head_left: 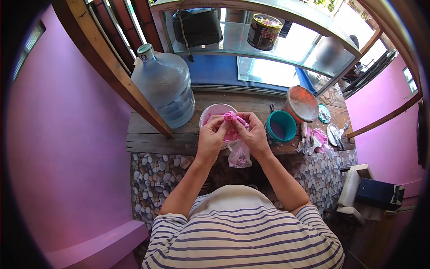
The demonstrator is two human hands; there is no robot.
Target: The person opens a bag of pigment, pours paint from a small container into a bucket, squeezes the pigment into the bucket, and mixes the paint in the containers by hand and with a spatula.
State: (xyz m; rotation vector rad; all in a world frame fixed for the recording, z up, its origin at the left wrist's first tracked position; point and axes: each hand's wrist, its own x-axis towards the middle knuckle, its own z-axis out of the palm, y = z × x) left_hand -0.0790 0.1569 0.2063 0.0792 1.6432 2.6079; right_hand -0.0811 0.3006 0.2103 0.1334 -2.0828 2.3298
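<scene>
Left hand [210,136] and right hand [255,136] are both pinching the pink bundle [230,117], just above the tub [203,116]. Looks like thin stuff imo, so tugging too hard could rip it and drop bits on the bench [181,141].

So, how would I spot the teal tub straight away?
Find the wooden table below the glass cabinet. Just right of the person's right hand stands an open, round tub. Its teal rim sets it apart from the orange-smeared bucket right behind.
</scene>
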